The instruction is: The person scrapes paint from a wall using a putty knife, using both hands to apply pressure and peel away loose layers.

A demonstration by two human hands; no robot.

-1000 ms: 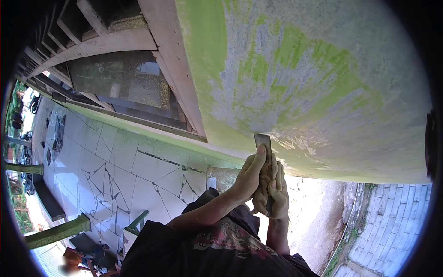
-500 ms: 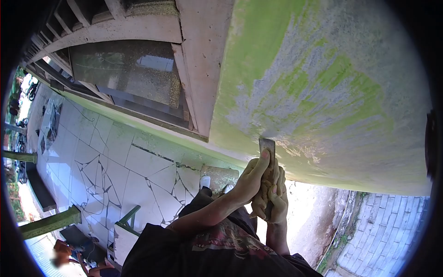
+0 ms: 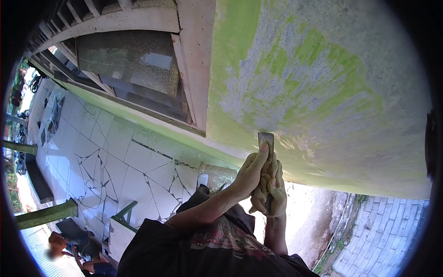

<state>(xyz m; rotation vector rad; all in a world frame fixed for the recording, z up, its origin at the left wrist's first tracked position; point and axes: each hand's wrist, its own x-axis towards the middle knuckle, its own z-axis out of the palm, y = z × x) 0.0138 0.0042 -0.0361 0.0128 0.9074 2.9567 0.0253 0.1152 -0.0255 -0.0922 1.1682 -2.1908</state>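
Both hands are closed around a flat metal scraper (image 3: 266,137) with a narrow, squared-off blade. My left hand (image 3: 250,173) grips it nearer the blade, its thumb pressed along the flat. Lower down, my right hand (image 3: 277,194) wraps the handle end, most of which the fingers hide. The blade's tip is right at the wall (image 3: 323,152), at the lower edge of a patch where the green paint is worn to grey streaks.
A window (image 3: 129,64) with a wooden frame is set in the wall on the left. Cracked floor tiles (image 3: 115,152) stretch below it. Green posts (image 3: 50,215) stand at the lower left, near a seated person (image 3: 87,258). Grey paving (image 3: 383,235) lies at the lower right.
The view has shifted slightly, so the wall and window sit further up and left. The scraper has moved slightly up in view; both hands keep their grip.
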